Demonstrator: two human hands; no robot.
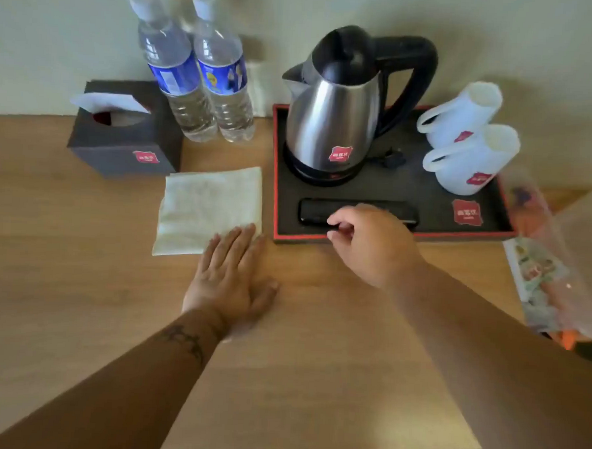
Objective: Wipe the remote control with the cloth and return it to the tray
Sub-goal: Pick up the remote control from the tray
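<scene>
On wooden desk (79, 281): one black red-rimmed tray (390, 236) holding one slim black remote control (314, 213), one steel kettle (331, 119), two white mugs (465, 113). Right hand (369, 243) fingers curled onto remote. Left hand (232, 276) flat, fingers together, tips on one folded white cloth (209, 207). Two water bottles (223, 73), one tissue box (124, 129).

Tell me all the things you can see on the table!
remote: one, black, lying in the tray's front slot
cloth: one, white, folded flat on the table, left of the tray
tray: one, black with red edge, right side of the table
kettle: one, silver and black, on the tray
mugs: two, white, lying on the tray's right end
bottles: two, clear with blue labels, at the back
tissue box: one, dark grey, left of the bottles
table: one, light wood
left hand: flat, fingertips on the cloth's corner
right hand: reaching onto the remote; grip unclear
</scene>
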